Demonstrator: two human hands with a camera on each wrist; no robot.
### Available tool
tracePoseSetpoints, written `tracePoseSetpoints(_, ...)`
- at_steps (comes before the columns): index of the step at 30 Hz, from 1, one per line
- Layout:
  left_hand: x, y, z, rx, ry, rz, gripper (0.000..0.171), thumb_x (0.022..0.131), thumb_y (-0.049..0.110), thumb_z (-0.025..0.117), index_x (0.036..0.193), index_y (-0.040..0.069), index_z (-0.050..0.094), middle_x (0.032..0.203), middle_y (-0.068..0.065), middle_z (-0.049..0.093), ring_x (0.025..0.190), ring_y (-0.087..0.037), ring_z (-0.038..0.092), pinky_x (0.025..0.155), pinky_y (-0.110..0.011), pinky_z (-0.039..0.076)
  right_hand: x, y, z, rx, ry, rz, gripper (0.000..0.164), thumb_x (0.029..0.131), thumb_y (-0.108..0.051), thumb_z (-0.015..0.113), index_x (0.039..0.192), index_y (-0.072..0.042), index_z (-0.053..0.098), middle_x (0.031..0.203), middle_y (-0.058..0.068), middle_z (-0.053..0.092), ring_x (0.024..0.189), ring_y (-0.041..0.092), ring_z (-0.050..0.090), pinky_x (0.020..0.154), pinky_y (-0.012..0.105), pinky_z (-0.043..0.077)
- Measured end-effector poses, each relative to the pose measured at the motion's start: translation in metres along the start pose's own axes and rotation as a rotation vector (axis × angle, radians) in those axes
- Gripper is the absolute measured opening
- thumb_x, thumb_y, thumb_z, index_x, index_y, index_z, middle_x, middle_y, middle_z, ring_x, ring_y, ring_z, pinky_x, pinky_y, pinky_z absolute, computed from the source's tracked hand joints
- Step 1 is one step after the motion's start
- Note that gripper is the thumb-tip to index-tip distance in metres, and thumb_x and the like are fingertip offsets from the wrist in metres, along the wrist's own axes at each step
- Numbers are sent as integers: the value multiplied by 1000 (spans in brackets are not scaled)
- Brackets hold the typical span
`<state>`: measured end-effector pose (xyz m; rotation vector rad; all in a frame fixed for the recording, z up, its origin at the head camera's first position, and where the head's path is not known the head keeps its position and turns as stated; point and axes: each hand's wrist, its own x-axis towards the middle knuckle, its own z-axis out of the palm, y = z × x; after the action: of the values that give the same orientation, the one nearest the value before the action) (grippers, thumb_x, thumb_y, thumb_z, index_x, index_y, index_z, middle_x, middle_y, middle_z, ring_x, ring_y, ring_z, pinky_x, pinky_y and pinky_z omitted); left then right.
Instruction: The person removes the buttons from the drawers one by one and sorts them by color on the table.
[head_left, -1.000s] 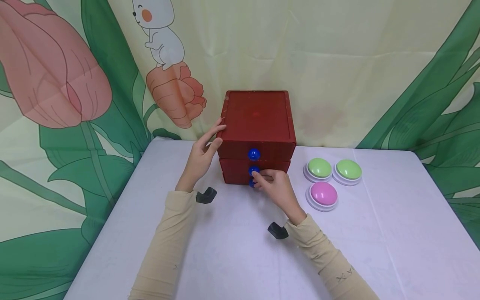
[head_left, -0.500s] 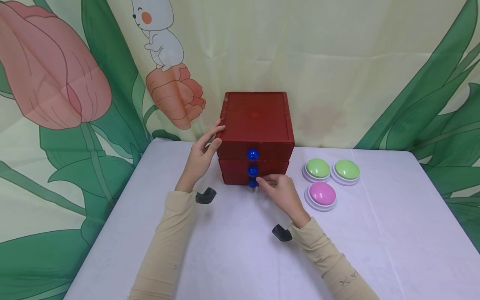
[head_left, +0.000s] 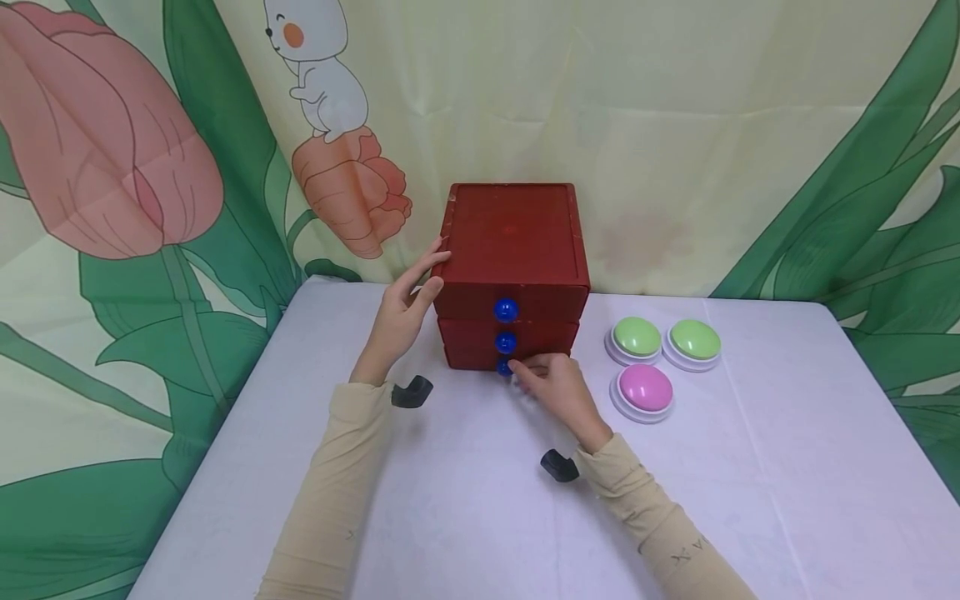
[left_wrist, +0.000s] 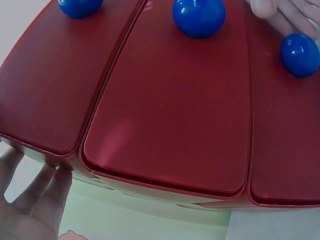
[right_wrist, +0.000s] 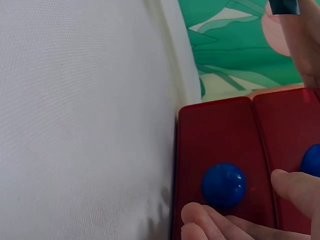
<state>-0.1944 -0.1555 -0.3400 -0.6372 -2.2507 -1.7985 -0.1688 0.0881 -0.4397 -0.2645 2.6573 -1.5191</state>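
Observation:
A red box with three drawers (head_left: 512, 233) stands at the back of the table, each drawer front bearing a round blue knob. The drawers look closed. My left hand (head_left: 396, 321) rests its fingertips against the box's upper left side, thumb and fingers spread. My right hand (head_left: 557, 392) is by the bottom knob (right_wrist: 223, 185). In the right wrist view its thumb (right_wrist: 295, 187) and fingers (right_wrist: 212, 225) stand apart on two sides of that knob, without gripping it. The middle knob (head_left: 506, 342) and top knob (head_left: 506, 311) are above the right hand.
Two green push lights (head_left: 637, 337) and a pink one (head_left: 646, 388), all with white bases, sit right of the box. A white cloth covers the table (head_left: 465, 500). A printed curtain (head_left: 645, 150) hangs close behind the box. Each wrist wears a black camera piece (head_left: 559, 465).
My right hand has left the middle knob and moved down to the bottom knob. The left hand stays against the box, and the drawers look unmoved.

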Motion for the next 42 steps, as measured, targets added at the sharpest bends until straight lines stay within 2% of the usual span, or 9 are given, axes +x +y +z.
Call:
tracePoseSetpoints(4, 0, 0, 0, 1, 0, -2, 40, 105, 13, 49, 144, 3, 50, 162, -4, 32, 149, -17, 29, 112, -49, 40, 3, 2, 5, 11, -10, 2, 31, 94, -28, 69, 95, 2, 76, 79, 14, 75, 72, 26, 72, 61, 23, 54)
tracePoseSetpoints(13, 0, 2, 0, 11, -1, -11, 41, 105, 13, 49, 144, 4, 49, 162, -3, 32, 149, -17, 29, 113, -47, 39, 6, 2, 12, -36, -2, 20, 30, 94, -32, 69, 91, -2, 78, 73, 7, 74, 69, 22, 71, 61, 25, 52)
tracePoseSetpoints(25, 0, 1, 1, -2, 2, 1, 40, 105, 12, 49, 144, 3, 50, 161, -5, 32, 148, -16, 30, 112, -48, 40, 9, 3, 17, -97, 41, -2, 26, 92, -28, 71, 83, -5, 78, 66, 4, 71, 60, 11, 64, 56, 24, 49)
tracePoseSetpoints(42, 0, 1, 1, 5, 3, -7, 41, 105, 13, 49, 144, 3, 49, 162, -4, 32, 149, -17, 29, 112, -48, 40, 5, 2, 18, -109, 48, -17, 24, 92, -27, 72, 82, -5, 77, 64, 0, 70, 60, 10, 61, 57, 24, 48)
